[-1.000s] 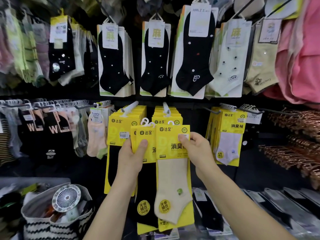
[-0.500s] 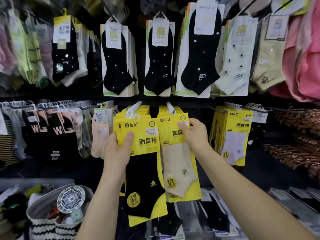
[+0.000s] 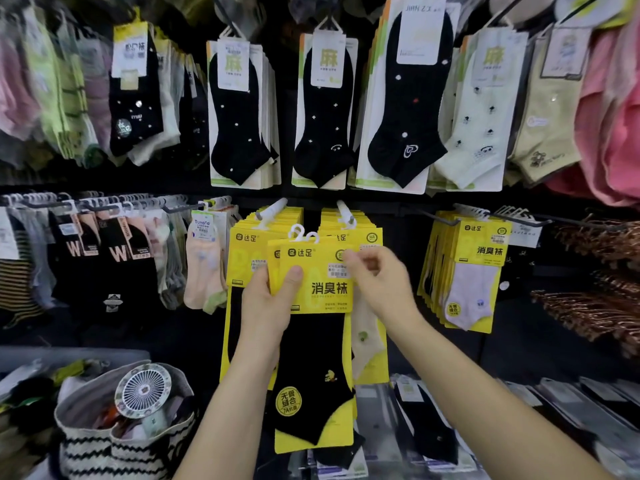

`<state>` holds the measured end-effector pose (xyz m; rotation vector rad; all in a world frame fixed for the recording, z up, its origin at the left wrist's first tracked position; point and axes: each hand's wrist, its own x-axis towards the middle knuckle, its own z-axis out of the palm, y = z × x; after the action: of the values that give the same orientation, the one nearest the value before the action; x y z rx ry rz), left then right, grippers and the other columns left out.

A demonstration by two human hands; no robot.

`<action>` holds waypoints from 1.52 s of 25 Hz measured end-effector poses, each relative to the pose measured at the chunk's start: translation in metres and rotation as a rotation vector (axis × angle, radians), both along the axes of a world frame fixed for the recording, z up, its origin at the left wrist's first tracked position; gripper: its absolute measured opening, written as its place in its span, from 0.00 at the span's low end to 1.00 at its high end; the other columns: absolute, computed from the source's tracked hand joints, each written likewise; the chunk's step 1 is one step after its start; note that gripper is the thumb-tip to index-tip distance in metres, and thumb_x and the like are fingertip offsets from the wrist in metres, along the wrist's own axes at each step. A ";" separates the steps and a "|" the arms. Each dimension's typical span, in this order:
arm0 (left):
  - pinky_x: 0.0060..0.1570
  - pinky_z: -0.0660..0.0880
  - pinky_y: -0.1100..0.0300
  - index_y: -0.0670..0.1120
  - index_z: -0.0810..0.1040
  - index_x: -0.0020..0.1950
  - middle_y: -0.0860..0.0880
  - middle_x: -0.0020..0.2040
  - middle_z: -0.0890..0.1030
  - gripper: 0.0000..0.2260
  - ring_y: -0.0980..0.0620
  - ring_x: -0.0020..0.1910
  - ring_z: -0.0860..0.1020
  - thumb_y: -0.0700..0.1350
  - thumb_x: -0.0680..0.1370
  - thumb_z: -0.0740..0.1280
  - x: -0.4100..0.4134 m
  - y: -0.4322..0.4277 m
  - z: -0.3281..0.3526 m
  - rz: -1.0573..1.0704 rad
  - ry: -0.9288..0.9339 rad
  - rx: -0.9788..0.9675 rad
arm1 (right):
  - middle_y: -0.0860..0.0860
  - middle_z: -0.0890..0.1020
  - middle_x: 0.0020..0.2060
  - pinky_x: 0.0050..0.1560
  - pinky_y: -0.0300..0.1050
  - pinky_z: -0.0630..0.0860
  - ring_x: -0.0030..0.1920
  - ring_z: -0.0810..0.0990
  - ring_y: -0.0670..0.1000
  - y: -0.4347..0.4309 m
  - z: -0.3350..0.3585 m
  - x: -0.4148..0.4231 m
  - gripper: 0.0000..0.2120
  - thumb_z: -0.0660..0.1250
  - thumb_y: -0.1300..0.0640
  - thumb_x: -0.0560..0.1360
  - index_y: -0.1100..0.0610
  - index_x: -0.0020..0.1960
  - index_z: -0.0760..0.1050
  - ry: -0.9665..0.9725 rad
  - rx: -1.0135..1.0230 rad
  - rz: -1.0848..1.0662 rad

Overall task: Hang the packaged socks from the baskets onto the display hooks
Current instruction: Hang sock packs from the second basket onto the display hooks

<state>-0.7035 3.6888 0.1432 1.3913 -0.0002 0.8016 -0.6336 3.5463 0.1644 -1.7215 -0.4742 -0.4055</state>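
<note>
My left hand (image 3: 268, 306) grips the yellow card of a black sock pack (image 3: 313, 379), with a second pack's white hanger just behind it. The pack is held in front of two white display hooks, the left hook (image 3: 273, 209) and the right hook (image 3: 344, 211), both loaded with matching yellow packs. My right hand (image 3: 379, 282), blurred, pinches the pack's top right corner. A cream sock pack (image 3: 367, 341) hangs on the right hook, partly hidden behind the held pack.
A striped fabric basket (image 3: 104, 448) at the lower left holds a small round fan (image 3: 143, 389) and loose items. More yellow packs (image 3: 474, 271) hang to the right, copper hangers (image 3: 595, 306) further right. Black socks (image 3: 239, 116) fill the upper row.
The cream sock pack left my right hand and now hangs on the right hook. My right hand came back to the black sock pack, which my left hand shifted to the centre.
</note>
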 end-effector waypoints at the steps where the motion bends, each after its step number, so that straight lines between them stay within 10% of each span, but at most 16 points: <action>1: 0.50 0.78 0.51 0.53 0.78 0.49 0.51 0.50 0.83 0.04 0.50 0.52 0.81 0.46 0.76 0.67 0.000 -0.003 0.000 -0.007 0.003 -0.008 | 0.51 0.80 0.42 0.43 0.42 0.74 0.42 0.77 0.49 0.003 -0.002 -0.003 0.17 0.69 0.44 0.71 0.58 0.47 0.77 0.027 -0.042 0.049; 6: 0.56 0.76 0.53 0.51 0.77 0.56 0.52 0.55 0.82 0.08 0.53 0.56 0.79 0.48 0.79 0.62 0.002 -0.009 -0.001 -0.050 0.043 0.007 | 0.54 0.84 0.42 0.48 0.51 0.79 0.45 0.82 0.55 -0.005 -0.002 -0.003 0.13 0.69 0.50 0.73 0.61 0.47 0.78 0.085 -0.005 0.020; 20: 0.57 0.76 0.47 0.44 0.75 0.60 0.45 0.57 0.81 0.10 0.47 0.55 0.79 0.43 0.81 0.58 -0.003 0.024 -0.001 0.063 0.034 -0.028 | 0.46 0.75 0.30 0.30 0.37 0.64 0.29 0.69 0.43 -0.010 0.022 0.027 0.10 0.67 0.50 0.75 0.52 0.36 0.73 0.042 0.051 -0.153; 23: 0.56 0.76 0.48 0.42 0.75 0.61 0.57 0.51 0.82 0.11 0.50 0.54 0.79 0.42 0.81 0.58 -0.007 0.030 0.002 0.095 0.004 0.038 | 0.46 0.70 0.28 0.28 0.38 0.61 0.27 0.66 0.45 -0.001 0.019 0.035 0.14 0.68 0.50 0.74 0.55 0.34 0.70 0.032 -0.050 -0.202; 38: 0.56 0.77 0.45 0.48 0.78 0.55 0.47 0.54 0.82 0.07 0.47 0.55 0.80 0.43 0.79 0.62 -0.004 0.003 -0.004 -0.027 0.030 -0.018 | 0.47 0.75 0.41 0.37 0.41 0.68 0.42 0.75 0.47 -0.013 0.001 0.026 0.20 0.70 0.45 0.72 0.53 0.56 0.66 0.048 -0.039 -0.296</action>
<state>-0.7079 3.6918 0.1391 1.3839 0.0117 0.7566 -0.6073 3.5330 0.1652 -1.8407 -0.1923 -0.5674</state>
